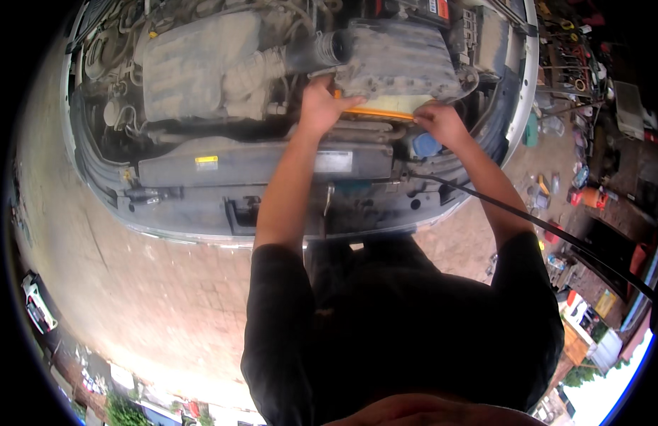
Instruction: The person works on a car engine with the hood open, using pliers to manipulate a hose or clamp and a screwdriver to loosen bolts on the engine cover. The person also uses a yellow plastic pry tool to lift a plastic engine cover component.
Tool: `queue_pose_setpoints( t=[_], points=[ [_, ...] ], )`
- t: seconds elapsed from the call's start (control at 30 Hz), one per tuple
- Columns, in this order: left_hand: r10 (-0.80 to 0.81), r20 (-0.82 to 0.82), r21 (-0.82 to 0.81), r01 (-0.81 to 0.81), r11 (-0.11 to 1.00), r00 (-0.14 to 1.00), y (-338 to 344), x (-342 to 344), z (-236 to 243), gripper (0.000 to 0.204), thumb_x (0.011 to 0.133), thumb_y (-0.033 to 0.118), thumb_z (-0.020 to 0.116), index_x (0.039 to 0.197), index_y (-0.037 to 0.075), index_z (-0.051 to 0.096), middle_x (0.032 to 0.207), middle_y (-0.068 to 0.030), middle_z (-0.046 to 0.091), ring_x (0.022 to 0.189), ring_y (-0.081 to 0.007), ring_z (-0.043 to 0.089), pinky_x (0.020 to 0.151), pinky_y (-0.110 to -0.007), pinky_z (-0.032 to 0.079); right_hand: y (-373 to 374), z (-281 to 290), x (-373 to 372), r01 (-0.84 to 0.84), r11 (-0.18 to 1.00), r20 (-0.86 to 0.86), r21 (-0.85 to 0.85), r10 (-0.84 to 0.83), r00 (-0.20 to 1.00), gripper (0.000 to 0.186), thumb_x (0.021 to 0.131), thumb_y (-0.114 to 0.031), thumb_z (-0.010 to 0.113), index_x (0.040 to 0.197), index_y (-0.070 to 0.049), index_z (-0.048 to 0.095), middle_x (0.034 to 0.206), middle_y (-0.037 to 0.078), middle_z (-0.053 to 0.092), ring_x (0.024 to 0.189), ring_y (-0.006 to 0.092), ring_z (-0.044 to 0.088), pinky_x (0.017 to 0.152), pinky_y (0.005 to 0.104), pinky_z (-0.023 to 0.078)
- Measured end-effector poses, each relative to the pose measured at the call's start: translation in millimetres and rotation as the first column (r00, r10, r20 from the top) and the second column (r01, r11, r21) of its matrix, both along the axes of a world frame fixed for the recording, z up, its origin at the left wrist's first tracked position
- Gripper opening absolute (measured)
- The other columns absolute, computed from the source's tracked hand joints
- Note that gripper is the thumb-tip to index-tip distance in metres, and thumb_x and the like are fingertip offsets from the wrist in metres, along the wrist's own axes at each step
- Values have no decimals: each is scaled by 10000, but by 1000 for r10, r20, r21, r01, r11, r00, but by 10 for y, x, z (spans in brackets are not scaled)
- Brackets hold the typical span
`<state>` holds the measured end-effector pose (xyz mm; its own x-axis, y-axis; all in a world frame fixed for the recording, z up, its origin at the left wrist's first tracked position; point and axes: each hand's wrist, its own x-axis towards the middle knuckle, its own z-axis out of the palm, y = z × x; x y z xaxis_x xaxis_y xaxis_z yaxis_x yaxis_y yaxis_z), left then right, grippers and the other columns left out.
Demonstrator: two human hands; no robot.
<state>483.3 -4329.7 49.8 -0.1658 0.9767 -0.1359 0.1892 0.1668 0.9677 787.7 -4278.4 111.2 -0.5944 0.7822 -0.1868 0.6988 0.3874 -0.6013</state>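
Observation:
An air filter (pixel 385 108) with a pale top and an orange rim sticks out along the front of the dusty black air filter housing (pixel 403 60). My left hand (pixel 320 108) is at its left end, thumb laid along the orange rim and fingers bent up by the housing's corner. At the other end, my right hand (pixel 442 124) pinches the filter's front corner between closed fingertips. The filter's rear part is hidden under the housing lid. Left of the housing, a ribbed intake hose (pixel 318 50) ends in an open round mouth.
A dusty engine cover (pixel 194 67) lies to the left, a battery (pixel 414 8) behind. A blue cap (pixel 426 145) sits below my right hand. A thin black prop rod (pixel 528 213) crosses my right forearm. A ratchet wrench (pixel 327 206) rests at the front panel. Tools (pixel 570 64) lie rightward.

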Motion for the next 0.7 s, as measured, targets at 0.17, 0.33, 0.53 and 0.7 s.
queue_pose_setpoints(
  t=[0.17, 0.33, 0.53, 0.7],
  points=[
    [12, 36, 21, -13, 1000, 999, -14, -7, 55, 556, 630, 233, 933, 1035, -52, 680, 964, -153, 728, 870, -230, 691, 832, -332, 529, 76, -28, -53, -150, 989, -9, 17, 150, 989, 142, 844, -142, 720, 920, -22, 719, 865, 140, 683, 834, 325, 658, 747, 388, 530],
    [6, 50, 8, -6, 1000, 999, -14, 0, 74, 572, 628, 230, 940, 1048, -55, 677, 992, -157, 734, 897, -232, 698, 858, -330, 532, 66, -93, -72, -303, 939, 81, 163, 294, 952, 136, 848, -140, 713, 918, -23, 718, 868, 141, 681, 836, 337, 653, 758, 402, 533],
    [-6, 48, -47, 8, 999, 999, -22, -8, 201, 573, 638, 208, 935, 1074, -57, 672, 1025, -149, 737, 934, -222, 698, 886, -321, 529, 138, -47, -82, -240, 971, 22, 15, 239, 971, 126, 854, -103, 700, 933, -5, 716, 894, 147, 682, 846, 347, 654, 769, 405, 535],
    [-1, 57, -50, 3, 999, 998, -12, -1, 170, 591, 639, 182, 934, 1109, -54, 665, 1055, -149, 734, 962, -218, 694, 905, -322, 527, 195, -73, -50, -252, 967, 20, -23, 253, 967, 123, 852, -76, 696, 944, 4, 714, 891, 152, 681, 858, 350, 653, 771, 406, 535]
  ],
)
